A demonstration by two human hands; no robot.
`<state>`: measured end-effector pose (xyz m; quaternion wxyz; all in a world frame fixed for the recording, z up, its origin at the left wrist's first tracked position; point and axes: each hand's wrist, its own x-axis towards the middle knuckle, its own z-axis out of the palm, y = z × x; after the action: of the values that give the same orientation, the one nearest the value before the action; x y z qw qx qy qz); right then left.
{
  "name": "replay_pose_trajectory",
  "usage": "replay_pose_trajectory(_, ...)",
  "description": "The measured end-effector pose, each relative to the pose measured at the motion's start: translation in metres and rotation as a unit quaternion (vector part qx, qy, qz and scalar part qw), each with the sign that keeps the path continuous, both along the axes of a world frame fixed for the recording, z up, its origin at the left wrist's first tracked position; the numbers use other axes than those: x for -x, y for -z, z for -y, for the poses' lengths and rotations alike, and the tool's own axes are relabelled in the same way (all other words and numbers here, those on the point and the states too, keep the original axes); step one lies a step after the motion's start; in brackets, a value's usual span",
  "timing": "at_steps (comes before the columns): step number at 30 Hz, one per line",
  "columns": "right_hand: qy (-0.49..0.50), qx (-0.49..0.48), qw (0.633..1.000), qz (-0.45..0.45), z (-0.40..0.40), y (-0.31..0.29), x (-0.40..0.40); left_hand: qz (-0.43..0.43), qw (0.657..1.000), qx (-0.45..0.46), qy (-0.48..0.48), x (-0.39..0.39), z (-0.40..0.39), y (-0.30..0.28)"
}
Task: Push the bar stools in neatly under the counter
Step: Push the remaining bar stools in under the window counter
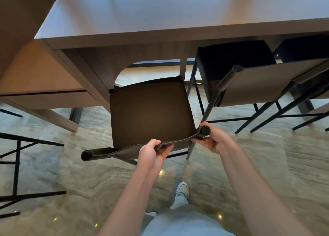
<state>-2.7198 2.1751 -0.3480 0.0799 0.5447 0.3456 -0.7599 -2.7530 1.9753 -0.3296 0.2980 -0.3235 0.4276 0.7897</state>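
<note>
Polished stone-look flooring (267, 164) with a streaky sheen runs under a pale, smooth-topped counter (160, 13) whose wood-grain apron has a rounded cut-out. Straight ahead stands the nearest bar stool (151, 114), its front corners just at the counter's edge while most of the seat lies out in the open, so it seems yet to be pushed in. Its seat is a flat, dark brown pad, leather-like, on thin black metal legs; the backrest (124, 150) is a stitched strap slung between two round-capped posts.

Both hands hold that strap, likely because it gives a level, two-point hold for steering the stool straight. The left hand (154, 154) curls around the sagging middle of the strap; the right hand (211, 138) closes around its end at the right post. To the right, a second stool (249, 79) of the same make sits with its dark seat tucked beneath the counter.
</note>
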Motion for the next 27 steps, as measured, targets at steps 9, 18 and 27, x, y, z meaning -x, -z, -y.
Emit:
replay_pose_trajectory(9,0.099,0.013,0.995,-0.023,0.03,0.028,-0.018,0.048,0.998,0.024,0.01,-0.001,0.031,0.003)
replay_pose_trajectory(18,-0.136,0.045,0.988,-0.066,0.113,-0.001,-0.002,0.036,0.994,0.097,-0.045,0.007,0.092,0.017)
replay_pose_trajectory(27,-0.063,0.07,0.99,-0.105,0.21,-0.012,0.026,0.04,0.999,0.014,-0.016,0.043,0.165,0.014)
